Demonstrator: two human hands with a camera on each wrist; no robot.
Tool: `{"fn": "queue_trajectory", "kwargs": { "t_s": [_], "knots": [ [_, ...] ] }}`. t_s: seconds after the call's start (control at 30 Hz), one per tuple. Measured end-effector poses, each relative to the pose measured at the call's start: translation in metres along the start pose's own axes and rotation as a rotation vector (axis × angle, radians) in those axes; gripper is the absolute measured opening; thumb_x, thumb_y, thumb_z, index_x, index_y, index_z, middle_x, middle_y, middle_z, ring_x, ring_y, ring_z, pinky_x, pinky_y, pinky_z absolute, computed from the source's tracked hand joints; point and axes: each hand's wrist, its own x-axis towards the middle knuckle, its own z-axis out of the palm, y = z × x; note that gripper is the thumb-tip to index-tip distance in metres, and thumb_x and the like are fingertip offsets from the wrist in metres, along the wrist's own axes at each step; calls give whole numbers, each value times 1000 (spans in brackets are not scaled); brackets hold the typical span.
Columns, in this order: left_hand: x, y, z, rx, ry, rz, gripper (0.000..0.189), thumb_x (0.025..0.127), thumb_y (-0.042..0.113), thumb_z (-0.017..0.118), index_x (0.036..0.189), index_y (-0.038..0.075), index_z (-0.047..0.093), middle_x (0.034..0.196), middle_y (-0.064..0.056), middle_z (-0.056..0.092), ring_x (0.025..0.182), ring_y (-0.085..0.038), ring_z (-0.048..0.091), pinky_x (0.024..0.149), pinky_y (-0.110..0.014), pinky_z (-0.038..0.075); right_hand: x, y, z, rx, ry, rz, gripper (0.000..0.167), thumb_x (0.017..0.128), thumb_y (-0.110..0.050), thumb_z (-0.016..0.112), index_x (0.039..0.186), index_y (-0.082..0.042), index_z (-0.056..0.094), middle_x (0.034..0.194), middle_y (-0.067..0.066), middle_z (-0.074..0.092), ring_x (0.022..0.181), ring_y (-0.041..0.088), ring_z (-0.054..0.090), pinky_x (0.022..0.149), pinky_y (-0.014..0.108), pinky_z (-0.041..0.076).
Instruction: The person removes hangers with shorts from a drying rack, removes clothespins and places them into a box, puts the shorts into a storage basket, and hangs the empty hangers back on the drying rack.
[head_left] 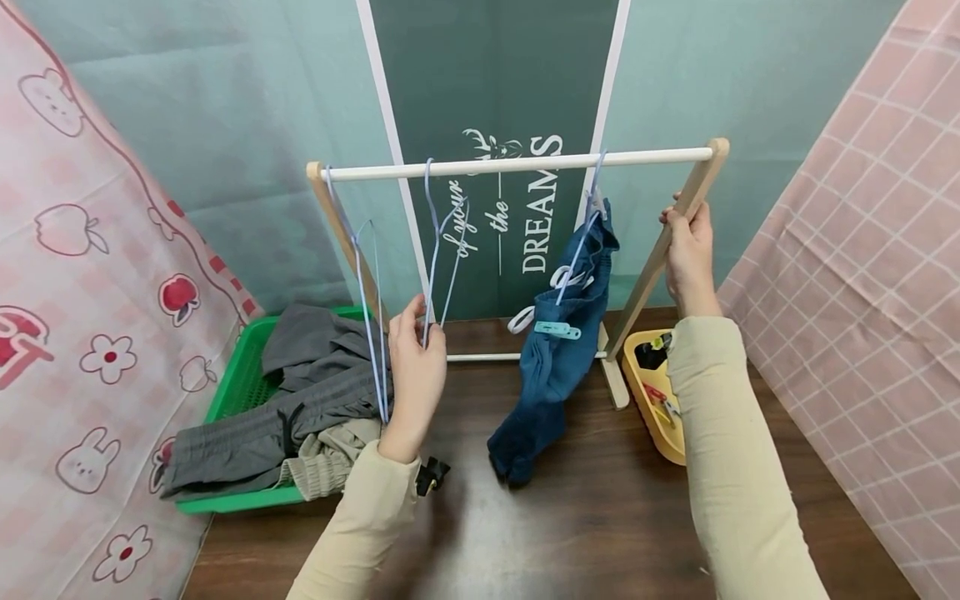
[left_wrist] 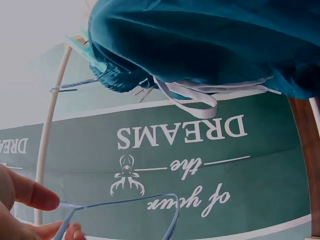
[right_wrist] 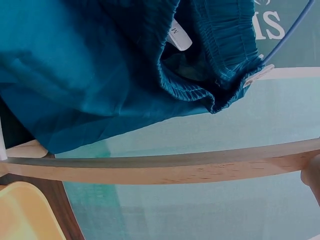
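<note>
My left hand pinches a light-blue wire hanger low on its frame, between thumb and fingers. Its hook hangs over the white bar of a wooden clothes rack. My right hand grips the rack's right wooden post. Between the hands, blue trousers with an elastic waist and white drawstring hang from another hanger. A light-blue clothes peg is clipped at their waistband, and a pale peg shows at the other side. At the bar's left end hangs a third hanger, bare.
A green basket on the left holds grey trousers and a beige garment. Right of the rack's foot stands a yellow tray with small tools. Printed cloths hang on three sides. Dark wood-look flooring lies in front.
</note>
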Motion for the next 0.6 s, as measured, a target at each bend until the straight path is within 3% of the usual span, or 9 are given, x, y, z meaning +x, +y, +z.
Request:
{"fn": "queue_trajectory", "kwargs": {
  "t_s": [0.1,0.2,0.37,0.47,0.6],
  "knots": [
    [-6,0,4,19,47,80,48,93,3,47,140,9,44,134,-16,39,114,-29,35,88,-39,33,0,-1,0,-32,3,7,21,102,-17,40,121,-22,45,109,-7,42,105,10,44,98,31,24],
    [-14,0,9,38,78,202,46,93,1,47,138,7,44,136,-18,35,118,-31,31,91,-43,32,-1,-1,-1,-35,0,10,21,103,-18,38,122,-22,45,106,-7,43,104,8,43,99,31,23],
    [-28,4,17,51,40,377,38,94,-2,47,131,2,50,132,-19,41,119,-33,36,96,-49,35,-2,0,-1,-24,-7,13,21,103,-18,37,122,-22,45,104,-7,43,103,7,43,100,30,23],
    [-35,8,22,44,-36,402,35,94,-1,48,129,2,53,129,-18,45,120,-31,41,97,-48,39,-1,0,-1,-29,-5,17,21,103,-18,37,122,-22,44,106,-8,42,104,7,43,100,31,23],
    [-40,12,30,39,-185,326,34,96,7,51,129,4,53,129,-16,48,119,-28,47,98,-46,42,-1,-1,-1,-38,2,19,21,103,-17,37,122,-22,44,109,-8,42,104,7,43,100,31,23]
  ]
}}
